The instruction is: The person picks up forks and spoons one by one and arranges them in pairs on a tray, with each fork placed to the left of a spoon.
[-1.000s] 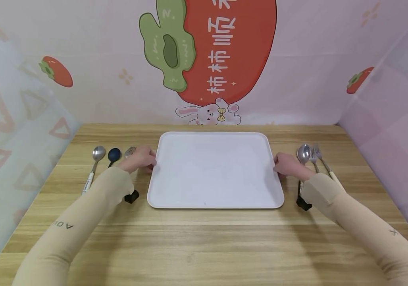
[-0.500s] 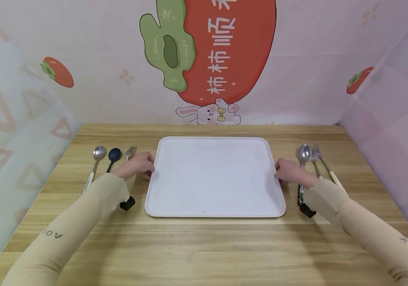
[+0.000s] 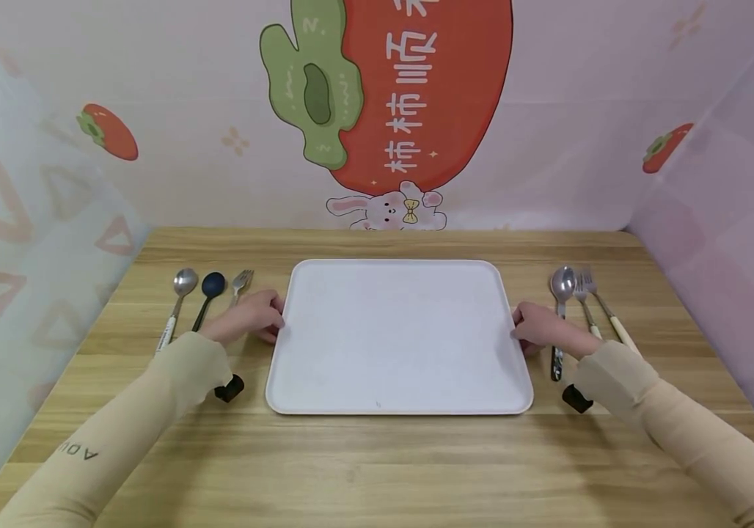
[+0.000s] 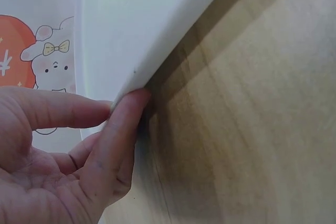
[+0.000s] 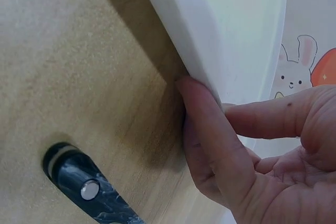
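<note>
A white rectangular tray (image 3: 398, 337) lies between my two hands in the head view, its long sides running left to right. My left hand (image 3: 257, 315) pinches its left rim; in the left wrist view the thumb is over the edge and the fingers (image 4: 118, 135) are beneath. On the opposite short side, my right hand (image 3: 542, 328) pinches the rim the same way, with fingers (image 5: 212, 129) under it in the right wrist view. Whether the tray touches the table or hangs slightly above it, I cannot tell.
Left of the tray lie a white-handled spoon (image 3: 185, 281), a dark spoon (image 3: 213, 284) and a fork (image 3: 242, 281), partly behind the left arm. At right, a large spoon (image 3: 562, 284) with a dark patterned handle (image 5: 89, 184) lies beside two pale-handled forks (image 3: 623, 332). Printed cloth walls surround the wooden table (image 3: 377, 477).
Both hands have brought the tray toward the person, away from the back wall. More of the left fork and of the right spoon's handle shows now. The cutlery has stayed put.
</note>
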A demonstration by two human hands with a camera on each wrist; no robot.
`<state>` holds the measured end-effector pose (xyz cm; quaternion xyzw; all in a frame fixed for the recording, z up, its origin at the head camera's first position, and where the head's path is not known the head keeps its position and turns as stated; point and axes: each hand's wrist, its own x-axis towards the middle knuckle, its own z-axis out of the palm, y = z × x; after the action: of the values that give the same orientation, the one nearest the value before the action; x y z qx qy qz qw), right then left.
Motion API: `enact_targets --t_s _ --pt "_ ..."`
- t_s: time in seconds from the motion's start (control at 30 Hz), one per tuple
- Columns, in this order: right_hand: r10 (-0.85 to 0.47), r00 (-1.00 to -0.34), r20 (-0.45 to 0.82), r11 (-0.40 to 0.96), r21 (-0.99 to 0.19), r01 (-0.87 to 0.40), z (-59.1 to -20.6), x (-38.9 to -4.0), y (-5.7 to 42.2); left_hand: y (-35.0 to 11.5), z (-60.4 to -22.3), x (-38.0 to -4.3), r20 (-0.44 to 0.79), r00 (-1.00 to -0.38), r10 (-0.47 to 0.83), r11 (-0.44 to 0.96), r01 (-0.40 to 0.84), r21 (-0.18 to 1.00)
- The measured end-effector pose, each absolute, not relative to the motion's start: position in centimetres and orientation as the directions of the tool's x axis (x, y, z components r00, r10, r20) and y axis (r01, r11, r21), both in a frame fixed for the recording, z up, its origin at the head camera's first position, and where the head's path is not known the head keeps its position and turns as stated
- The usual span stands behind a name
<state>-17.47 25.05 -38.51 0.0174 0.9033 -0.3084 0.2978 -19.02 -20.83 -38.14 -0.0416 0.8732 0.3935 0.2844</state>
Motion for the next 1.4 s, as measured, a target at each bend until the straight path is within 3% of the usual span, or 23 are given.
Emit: enact_targets --t_s 0.3,0.63,0.87,1.03,1.4 --pt "-0.145 -0.803 -0.577 0.822 -0.522 0.227 -38.3 -17.0 24.9 -20.7 -38.2 -18.4 -0.530 -0.835 0.150 0.687 -0.297 0.663" --pt "-0.169 -0.806 -0.568 0.819 -0.536 0.205 -38.5 -17.1 24.9 -20.8 -37.6 -17.9 -0.453 -0.868 0.205 0.744 -0.162 0.648" --pt "-0.159 -0.805 -0.572 0.818 -0.532 0.217 -38.5 -17.0 24.8 -21.3 -36.1 -18.0 -0.412 -0.855 0.315 0.878 0.098 0.468" --pt "-0.151 -0.803 -0.577 0.826 -0.519 0.218 -38.4 -16.9 24.8 -22.0 -35.8 -18.6 -0.378 -0.807 0.454 0.863 0.293 0.412" --pt "-0.163 -0.805 -0.571 0.826 -0.525 0.205 -38.3 -16.9 25.0 -21.9 -33.8 -18.2 -0.341 -0.857 0.385 0.917 0.315 0.245"
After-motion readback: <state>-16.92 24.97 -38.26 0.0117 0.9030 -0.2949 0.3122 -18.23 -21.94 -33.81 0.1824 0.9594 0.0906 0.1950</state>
